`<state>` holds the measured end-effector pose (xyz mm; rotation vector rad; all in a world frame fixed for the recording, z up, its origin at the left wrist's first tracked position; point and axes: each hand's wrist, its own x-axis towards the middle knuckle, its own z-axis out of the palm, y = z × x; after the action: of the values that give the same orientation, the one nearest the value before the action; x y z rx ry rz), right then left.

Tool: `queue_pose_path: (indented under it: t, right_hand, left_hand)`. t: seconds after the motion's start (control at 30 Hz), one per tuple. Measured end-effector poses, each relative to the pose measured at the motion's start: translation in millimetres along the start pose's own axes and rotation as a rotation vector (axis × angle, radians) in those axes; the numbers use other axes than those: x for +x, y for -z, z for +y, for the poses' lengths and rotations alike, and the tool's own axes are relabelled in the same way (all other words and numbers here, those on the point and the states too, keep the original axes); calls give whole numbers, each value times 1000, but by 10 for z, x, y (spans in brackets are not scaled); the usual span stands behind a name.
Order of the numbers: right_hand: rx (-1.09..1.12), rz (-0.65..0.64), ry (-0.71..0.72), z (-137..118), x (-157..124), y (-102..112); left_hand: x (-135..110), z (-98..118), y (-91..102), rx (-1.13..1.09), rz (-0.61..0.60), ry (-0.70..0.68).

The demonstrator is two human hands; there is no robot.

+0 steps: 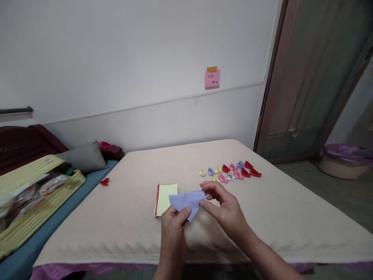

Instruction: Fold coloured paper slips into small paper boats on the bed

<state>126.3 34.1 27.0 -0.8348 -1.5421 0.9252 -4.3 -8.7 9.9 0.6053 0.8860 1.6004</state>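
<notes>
A partly folded sheet of lavender paper (186, 201) is held up above the near middle of the cloth-covered table. My left hand (174, 229) pinches it from below, thumb on the front face. At its right corner, my right hand (223, 206) has its thumb and fingertips closed on the paper's edge. Just behind my left hand lies a stack of coloured paper (168, 194), pale yellow on top with red showing at the side. Beyond my right hand sit several small folded paper boats (223, 178) in red, pink, yellow and lavender, set in rough rows.
A cream cloth covers the table (131, 229). A small red item (104, 181) lies at its left edge. Farther left, an open yellow case (46, 194) and a grey cushion (84, 157) rest on a bench. A pink note (212, 79) is on the wall; a tub (339, 165) stands at right.
</notes>
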Motion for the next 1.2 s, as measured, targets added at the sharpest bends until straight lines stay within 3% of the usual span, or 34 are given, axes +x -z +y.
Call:
queue_pose_path:
  t: [0.47,0.73,1.0,1.2]
  right_hand:
    - [235,-69,-184,-36,30,21]
    - [150,-94,-175,-5,38,19]
    - [331,-147,-244,16,64,43]
    - [448,-256,-314,72,58,44]
  left_hand:
    - [-6,34,-33,6,-56,-45]
    - [-3,28,-16,4,-67,-40]
    - [25,-18,67,47,-82,-52]
    - [38,-24,89,100,-77,-59]
